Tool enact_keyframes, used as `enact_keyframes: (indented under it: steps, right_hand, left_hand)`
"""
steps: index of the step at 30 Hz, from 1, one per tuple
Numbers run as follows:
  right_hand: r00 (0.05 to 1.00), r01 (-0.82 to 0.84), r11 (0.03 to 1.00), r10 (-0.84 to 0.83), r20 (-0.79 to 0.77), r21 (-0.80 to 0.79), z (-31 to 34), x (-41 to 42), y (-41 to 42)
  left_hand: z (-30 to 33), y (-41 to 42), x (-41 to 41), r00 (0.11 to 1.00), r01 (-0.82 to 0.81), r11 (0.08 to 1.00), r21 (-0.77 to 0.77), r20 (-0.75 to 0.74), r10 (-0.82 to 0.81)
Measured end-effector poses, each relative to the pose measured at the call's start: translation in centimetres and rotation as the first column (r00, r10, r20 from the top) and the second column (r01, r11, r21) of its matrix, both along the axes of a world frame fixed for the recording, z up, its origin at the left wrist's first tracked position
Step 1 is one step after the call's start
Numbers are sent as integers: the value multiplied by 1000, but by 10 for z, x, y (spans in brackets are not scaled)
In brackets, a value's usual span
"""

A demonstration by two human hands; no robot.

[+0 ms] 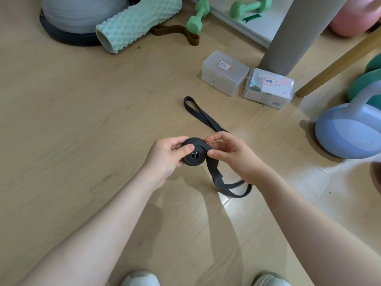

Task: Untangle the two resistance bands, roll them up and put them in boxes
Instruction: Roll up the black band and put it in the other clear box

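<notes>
A black resistance band point(195, 154) is partly wound into a tight coil held above the wooden floor. My left hand point(167, 156) grips the coil from the left, thumb across its face. My right hand point(228, 153) pinches the coil's right edge between thumb and fingers. The unrolled tail drops under my right hand, loops on the floor, and runs away to a far end point(190, 104). Two clear plastic boxes with handwritten labels stand beyond: the left box point(223, 73) looks empty, the right box point(269, 88) has something dark inside. A brown band point(175, 32) lies farther off.
A mint foam roller point(136, 21) and a grey ball on a dark ring point(78, 19) lie at the back left. Green dumbbells point(199, 16) sit behind. A grey table leg point(292, 34) and a wooden leg point(340, 60) stand near the boxes. A blue kettlebell point(350, 129) stands right.
</notes>
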State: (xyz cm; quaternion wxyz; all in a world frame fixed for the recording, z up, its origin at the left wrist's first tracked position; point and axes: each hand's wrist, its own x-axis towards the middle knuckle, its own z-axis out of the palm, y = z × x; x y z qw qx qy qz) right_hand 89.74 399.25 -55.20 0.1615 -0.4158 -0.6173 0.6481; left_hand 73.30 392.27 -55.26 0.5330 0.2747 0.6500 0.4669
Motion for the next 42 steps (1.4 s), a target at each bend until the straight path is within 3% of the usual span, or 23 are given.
enact_keyframes:
  steps: [8,12,16,19,22,26,33,39,42]
  right_hand:
    - [984,92,989,-109,-142,-118,-5,-9,-6]
    - [996,86,996,-85,-27,4,-4,-13,-6]
    - [997,16,994,-24,77,107,-1,-6,-3]
    - [986,-89,986,67,152,141,-4,-2,-7]
    - [974,-84,992,62,216,97,-10,-3,-8]
    - [960,-64,997,49,274,46,-18,1,-9]
    - [991,42,999,-37,132,-31,-21,1,-10]
    - [992,89,969,-107,-67,-231,-21,2,-6]
    - [977,149,959,-180,-111,-242,-26,-4,-10]
  left_hand:
    - [-5,0,2,948,-147,986,-84,273,165]
    - [-9,-4,8,915,-164,981,-105,356,191]
    - [-7,-4,2,955,93,987,-132,293,-51]
    - [-3,0,-9,953,301,935,-189,107,-285]
    - [-4,-1,-6,953,293,938,-187,-19,-302]
    - [-9,-6,4,959,277,936,-215,-4,-285]
    - [-13,-6,3,969,248,954,-168,36,-245]
    - [-10,-5,-12,954,288,952,-107,120,-276]
    - [-11,-4,-10,964,207,974,-97,189,-186]
